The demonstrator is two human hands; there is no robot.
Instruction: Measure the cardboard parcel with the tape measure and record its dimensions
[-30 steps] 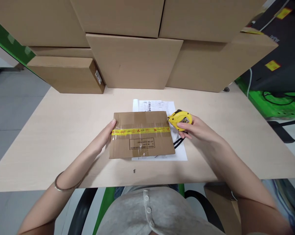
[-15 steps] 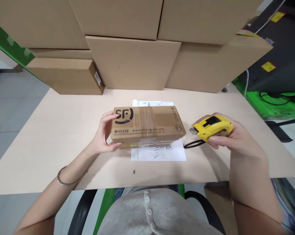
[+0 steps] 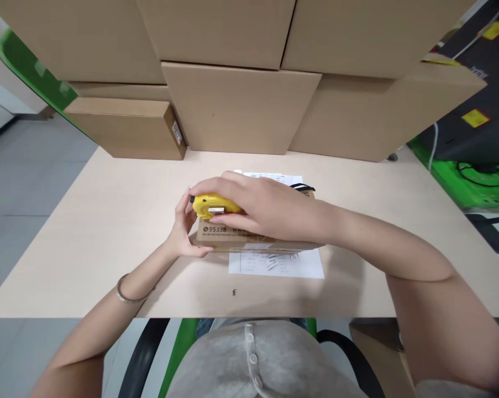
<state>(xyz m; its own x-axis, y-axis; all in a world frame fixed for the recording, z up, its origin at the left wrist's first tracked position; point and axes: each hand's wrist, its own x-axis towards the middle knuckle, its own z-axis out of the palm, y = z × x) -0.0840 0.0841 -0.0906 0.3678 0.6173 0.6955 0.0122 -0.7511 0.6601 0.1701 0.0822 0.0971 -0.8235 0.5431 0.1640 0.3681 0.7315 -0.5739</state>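
A small brown cardboard box (image 3: pixel 220 236) with printed lettering lies on the table, over white paper sheets (image 3: pixel 274 264). My left hand (image 3: pixel 183 229) grips its left end, thumb at the front edge and fingers behind. Across the top of the box reaches my right hand (image 3: pixel 261 207), closed around a yellow tape measure (image 3: pixel 210 205). The tape measure is at the box's upper left, close to my left fingers. Its black strap (image 3: pixel 303 187) shows behind my right wrist. My right hand and forearm hide most of the box's top.
Large cardboard boxes (image 3: pixel 241 108) stand stacked along the back of the table (image 3: pixel 150 221). A flatter carton (image 3: pixel 129 132) sits at the back left. On the right are a dark machine (image 3: pixel 477 88) and a green surface (image 3: pixel 481 188) with cables.
My right hand has carried the tape measure leftward from beside the box to over its left end, turning it round. My left hand keeps its hold. The view has shifted slightly.
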